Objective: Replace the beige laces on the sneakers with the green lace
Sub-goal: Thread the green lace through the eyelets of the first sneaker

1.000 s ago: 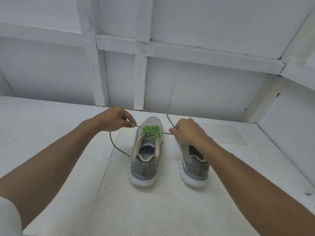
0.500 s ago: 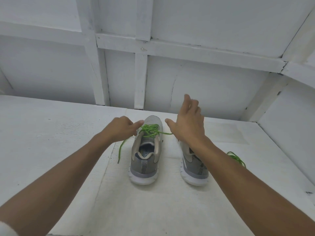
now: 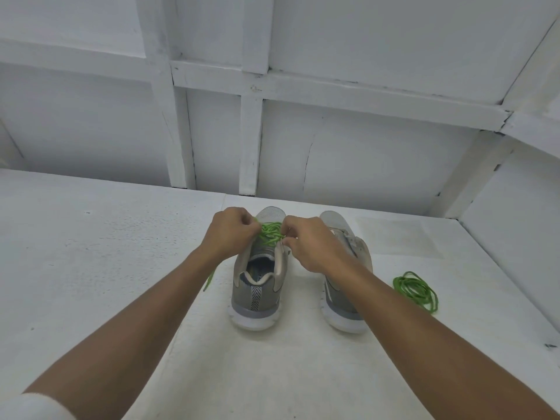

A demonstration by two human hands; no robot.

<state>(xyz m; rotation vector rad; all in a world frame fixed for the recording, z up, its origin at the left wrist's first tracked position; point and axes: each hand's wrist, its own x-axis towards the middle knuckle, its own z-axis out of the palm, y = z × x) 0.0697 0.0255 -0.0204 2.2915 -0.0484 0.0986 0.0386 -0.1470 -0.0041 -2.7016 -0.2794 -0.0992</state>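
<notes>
1. Now both hands work over the left shoe (image 3: pixel 257 286), close together but not touching. The left hand (image 3: pixel 231 234) and right hand (image 3: pixel 312 247) each have fingers curled, pinching the lace (image 3: pixel 271 231) where it bunches green above the tongue.
2. By my reading the step in hand is tightening or knotting the lace on this shoe, as the threading there looks about done.
3. The next move calls for an even pull on both ends, with the shoe kept from sliding on the table (image 3: pixel 91 253), and then a finished knot.
4. After that comes the right shoe (image 3: pixel 333 221). Its green coil (image 3: pixel 415 291) lies on the table just beside it, untouched.
5. One loose end (image 3: pixel 209 281) trails onto the table beside the left forearm. The other end is hidden under the right hand.
6. Knuckles cover the eyelets and the crossing, so I cannot tell whether a knot exists yet.
7. The right forearm hides much of the right shoe. Something pale, perhaps a beige lace, shows near its tongue, but it is too small to be sure.
</notes>
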